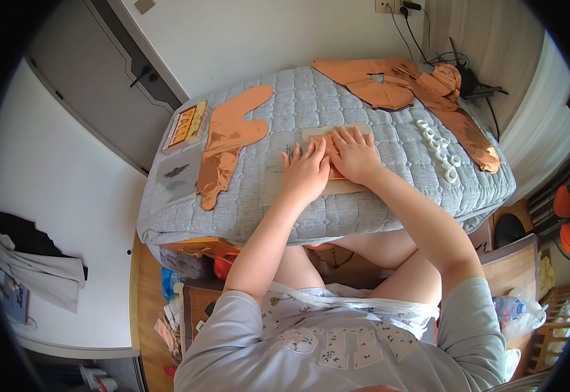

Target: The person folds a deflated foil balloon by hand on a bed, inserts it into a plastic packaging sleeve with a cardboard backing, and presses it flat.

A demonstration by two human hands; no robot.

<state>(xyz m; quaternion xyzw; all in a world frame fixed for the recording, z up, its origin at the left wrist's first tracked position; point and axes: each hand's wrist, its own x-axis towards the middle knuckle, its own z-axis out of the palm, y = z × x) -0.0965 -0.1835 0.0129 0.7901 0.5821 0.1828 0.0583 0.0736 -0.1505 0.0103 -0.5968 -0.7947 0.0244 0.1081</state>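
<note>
My left hand [308, 173] and my right hand [355, 157] lie side by side, palms down, with the fingers stretched out. Both press on a flat copper-coloured foil piece [335, 174], mostly hidden beneath them. Under it is a pale beige sheet or board [345, 189] on the quilted grey mattress [324, 219]. To the left is a flat, shiny copper foil balloon [223, 144] with rounded lobes. Small white rolls [440, 155], several of them, sit in a line to the right of my right hand.
More crumpled copper foil balloons [402, 85] spread across the back right corner. At the left edge lie a yellow and red box [185, 126] and a clear plastic bag [175, 179] with a dark mark. A fan with orange blades [567, 206] stands right, below a black device [471, 81] with cables.
</note>
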